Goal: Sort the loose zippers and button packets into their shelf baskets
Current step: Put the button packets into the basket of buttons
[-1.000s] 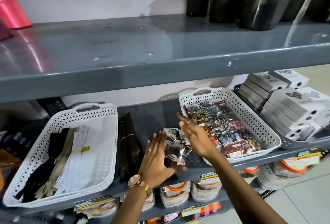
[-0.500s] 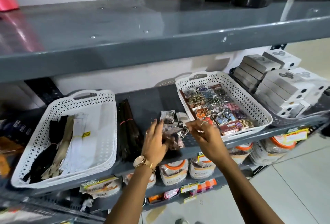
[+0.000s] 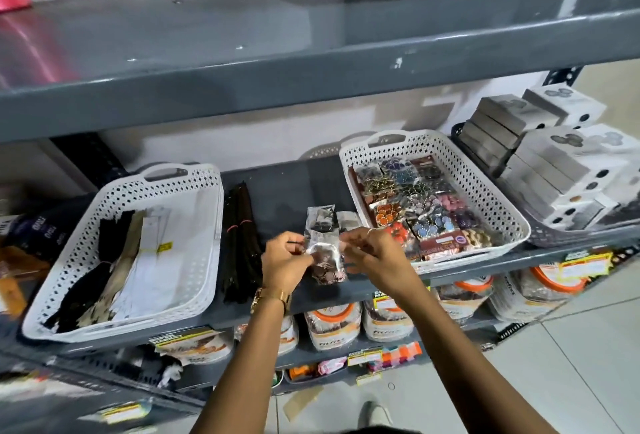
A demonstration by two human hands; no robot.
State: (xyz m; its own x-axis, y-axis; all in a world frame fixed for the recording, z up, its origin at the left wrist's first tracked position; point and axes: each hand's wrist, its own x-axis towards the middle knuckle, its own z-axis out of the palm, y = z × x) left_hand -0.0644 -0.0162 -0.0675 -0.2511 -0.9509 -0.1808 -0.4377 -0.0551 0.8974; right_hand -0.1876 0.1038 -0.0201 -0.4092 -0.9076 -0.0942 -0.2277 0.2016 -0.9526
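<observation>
Both your hands have closed in since a moment ago: left hand (image 3: 284,257) and right hand (image 3: 372,253) now pinch one clear button packet (image 3: 325,257) between them above the shelf edge. Its basket (image 3: 485,191) lies just to the right, nearer your right hand.

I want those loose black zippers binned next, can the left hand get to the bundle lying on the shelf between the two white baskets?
Probably yes: the black zipper bundle lies uncovered just beside the left hand, but that hand is pinching a clear button packet.
</observation>
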